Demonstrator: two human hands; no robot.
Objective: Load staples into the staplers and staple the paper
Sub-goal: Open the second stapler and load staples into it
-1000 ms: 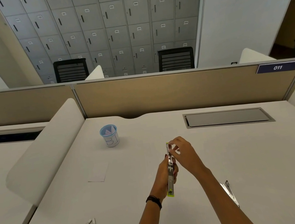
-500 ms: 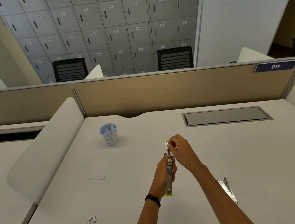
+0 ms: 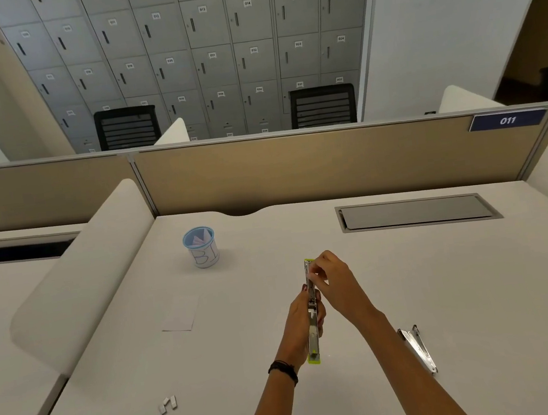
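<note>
My left hand grips a yellow-green stapler around its middle, held above the white desk with its metal staple channel facing up. My right hand pinches something small at the far end of the channel; what sits between the fingertips is too small to tell. A second, silver stapler lies opened on the desk to the right of my right forearm. A small sheet of white paper lies flat to the left. A few staple strips lie near the front left.
A blue-rimmed paper cup with folded paper inside stands at the back left. A grey cable hatch is set into the desk at the back right. White curved dividers flank the desk, and a tan partition closes the back.
The view has tipped slightly. My right hand's fingertips have shifted a little along the stapler's far end. My left hand keeps the same grip.
</note>
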